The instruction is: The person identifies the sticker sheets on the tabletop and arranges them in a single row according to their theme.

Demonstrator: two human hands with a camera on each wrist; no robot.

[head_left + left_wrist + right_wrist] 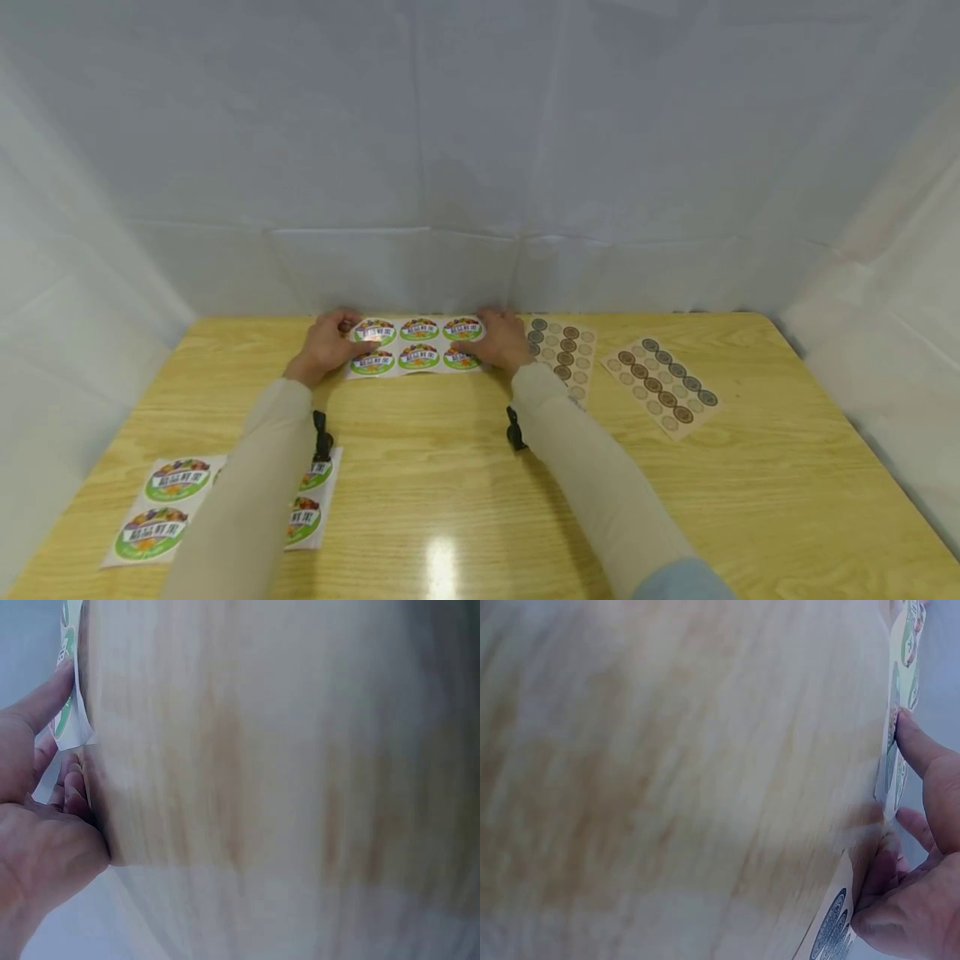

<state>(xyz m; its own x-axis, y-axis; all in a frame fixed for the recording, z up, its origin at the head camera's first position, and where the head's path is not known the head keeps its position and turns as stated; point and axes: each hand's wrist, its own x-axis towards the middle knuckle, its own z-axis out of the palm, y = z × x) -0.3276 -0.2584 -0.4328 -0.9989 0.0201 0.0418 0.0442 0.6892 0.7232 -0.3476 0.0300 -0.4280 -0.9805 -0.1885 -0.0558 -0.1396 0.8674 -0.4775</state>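
Observation:
At the far edge of the table, both hands pinch a white sheet of round fruit-label stickers [417, 342] from its two sides. My left hand [327, 344] has the left edge, thumb on the printed face and fingers behind it. On the right edge my right hand [506, 340] grips likewise, its thumb over a lower sticker. Two rows of green-and-white labels face up. In the left wrist view the left hand [49, 825] rests its lower side on the table. The right wrist view shows the right hand [922, 877] beside a beige sticker sheet [829, 922].
A second fruit-label sheet [150, 532] lies at the front left, partly hidden under the left forearm. Right of the hands lie a beige sheet of small round stickers [582, 354], partly covered by the right arm, and a tilted one [663, 385]. White curtains [480, 167] surround the table.

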